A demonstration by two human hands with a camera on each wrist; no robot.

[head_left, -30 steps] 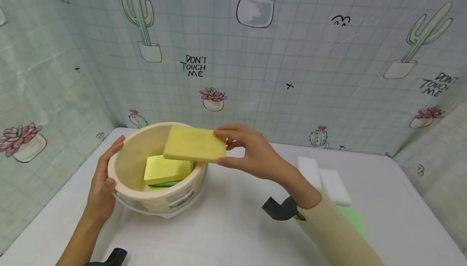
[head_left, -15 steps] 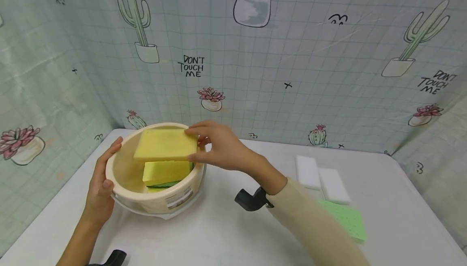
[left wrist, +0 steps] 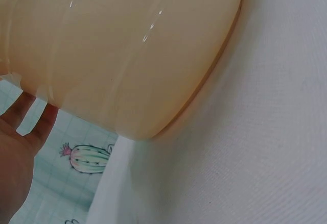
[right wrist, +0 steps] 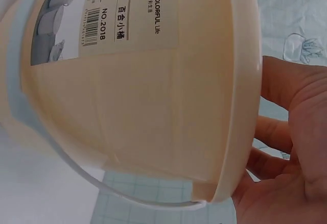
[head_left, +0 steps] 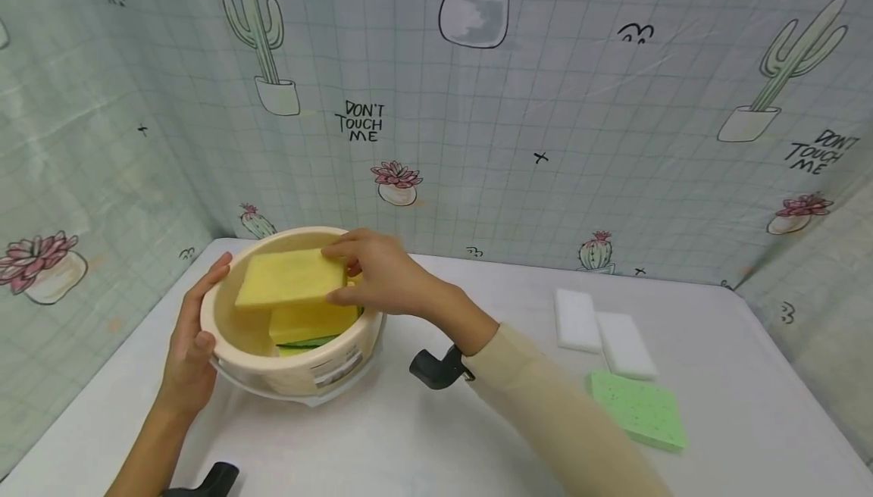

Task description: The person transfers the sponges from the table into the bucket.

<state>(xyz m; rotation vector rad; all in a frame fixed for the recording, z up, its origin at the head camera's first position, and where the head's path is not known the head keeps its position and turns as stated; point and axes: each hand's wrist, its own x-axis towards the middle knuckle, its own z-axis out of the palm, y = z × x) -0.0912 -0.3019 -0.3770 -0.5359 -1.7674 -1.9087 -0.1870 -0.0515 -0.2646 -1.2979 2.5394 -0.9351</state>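
Person, two bare hands. Right hand [head_left: 382,279] — forearm in long beige sleeve [head_left: 546,406], snug at cuff. Left hand [head_left: 191,345] — forearm bare, no sleeve visible. Black curved camera mount [head_left: 436,368] below right wrist; similar black mount [head_left: 211,478] below left forearm.

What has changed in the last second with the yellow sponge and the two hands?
The right hand, gripping the yellow sponge, carried it left and down into the beige bucket, over another sponge. The left hand stayed on the rim.
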